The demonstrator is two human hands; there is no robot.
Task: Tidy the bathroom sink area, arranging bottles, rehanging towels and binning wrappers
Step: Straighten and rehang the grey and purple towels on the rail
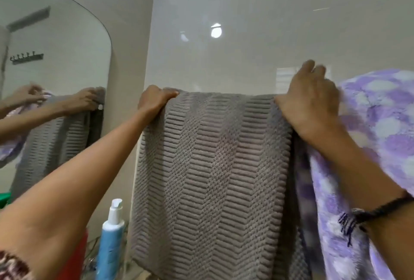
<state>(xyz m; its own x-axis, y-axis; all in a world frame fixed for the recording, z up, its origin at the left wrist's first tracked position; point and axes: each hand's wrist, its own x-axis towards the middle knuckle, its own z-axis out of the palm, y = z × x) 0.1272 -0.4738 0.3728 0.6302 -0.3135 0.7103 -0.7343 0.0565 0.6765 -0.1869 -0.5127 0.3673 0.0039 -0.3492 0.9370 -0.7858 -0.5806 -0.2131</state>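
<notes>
Grey ribbed towel [208,167] hangs flat against the tiled wall, its top left corner gripped by the left hand [154,100] while the right hand [311,103], fingers loose, presses its other corner beside a purple towel [376,136], apparently to straighten it.

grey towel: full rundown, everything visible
The grey towel is thick and plush-looking, woven in vertical bands of chevron ribs and small waffle dots. It hangs flat against the tiled wall, its top edge folded over a hidden support. The left hand grips its top left corner; the right hand rests at its top right, beside the purple towel. The mirror reflects it.
</notes>
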